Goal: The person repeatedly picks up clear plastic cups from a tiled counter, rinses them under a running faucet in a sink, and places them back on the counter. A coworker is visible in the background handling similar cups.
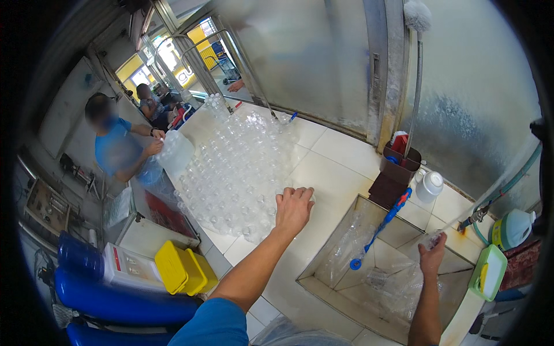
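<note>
My right hand (431, 255) grips a clear plastic bottle (432, 240) over the tiled sink (346, 292), close to the metal tap (474, 217). More clear plastic bottles (389, 285) lie loose inside the sink. Across the sink basin slants a blue-handled brush (385, 222) with a red part near its upper end. My left hand (295, 206) is over the white tiled counter, at the right edge of a dense group of upright clear bottles (242, 173). Its fingers curl downward, and a pale rim shows beside the fingertips; whether they hold a bottle is hidden.
A brown holder (400, 160) with brushes stands behind the sink, beside a white cup (429, 186). To the right are a green tray (488, 272) and a jug (513, 229). A co-worker (119, 142) handles a large translucent container (175, 150). Yellow bins (181, 268) sit at left.
</note>
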`<move>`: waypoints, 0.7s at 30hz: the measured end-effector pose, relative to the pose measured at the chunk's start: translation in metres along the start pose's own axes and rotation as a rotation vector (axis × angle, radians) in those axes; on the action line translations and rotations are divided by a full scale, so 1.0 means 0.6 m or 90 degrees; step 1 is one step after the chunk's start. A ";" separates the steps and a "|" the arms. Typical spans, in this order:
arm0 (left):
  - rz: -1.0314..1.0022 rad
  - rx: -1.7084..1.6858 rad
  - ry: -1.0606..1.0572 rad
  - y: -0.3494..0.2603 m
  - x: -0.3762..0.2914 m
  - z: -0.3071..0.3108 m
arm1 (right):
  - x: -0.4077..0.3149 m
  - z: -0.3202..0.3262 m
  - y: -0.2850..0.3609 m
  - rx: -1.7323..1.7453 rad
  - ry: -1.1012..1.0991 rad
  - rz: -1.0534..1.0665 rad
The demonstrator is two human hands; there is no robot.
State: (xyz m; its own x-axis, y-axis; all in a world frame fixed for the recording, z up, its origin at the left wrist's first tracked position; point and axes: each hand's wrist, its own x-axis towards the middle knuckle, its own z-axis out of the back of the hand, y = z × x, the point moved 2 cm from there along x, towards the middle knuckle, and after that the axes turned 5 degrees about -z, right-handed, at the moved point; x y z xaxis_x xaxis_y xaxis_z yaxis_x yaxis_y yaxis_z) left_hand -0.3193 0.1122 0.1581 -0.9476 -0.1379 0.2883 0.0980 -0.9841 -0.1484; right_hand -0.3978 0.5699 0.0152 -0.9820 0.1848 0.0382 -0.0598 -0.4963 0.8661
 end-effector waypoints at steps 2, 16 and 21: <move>0.054 0.022 -0.006 0.006 -0.001 0.006 | 0.018 0.049 0.056 -0.013 0.037 -0.018; 0.478 -0.913 0.653 -0.257 -0.264 -0.276 | -0.211 -0.074 -0.178 0.637 0.260 -0.488; 0.712 -1.082 0.891 -0.291 -0.333 -0.361 | -0.153 -0.022 -0.368 -0.102 -0.051 -0.424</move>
State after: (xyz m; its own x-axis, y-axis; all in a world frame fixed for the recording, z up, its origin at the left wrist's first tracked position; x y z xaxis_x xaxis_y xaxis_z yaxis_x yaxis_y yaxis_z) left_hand -0.2132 0.3355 -0.0785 -0.3759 0.4999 -0.7803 0.9141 0.3380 -0.2238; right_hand -0.2966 0.6512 -0.1860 -0.7106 0.5529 -0.4351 -0.6781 -0.3734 0.6330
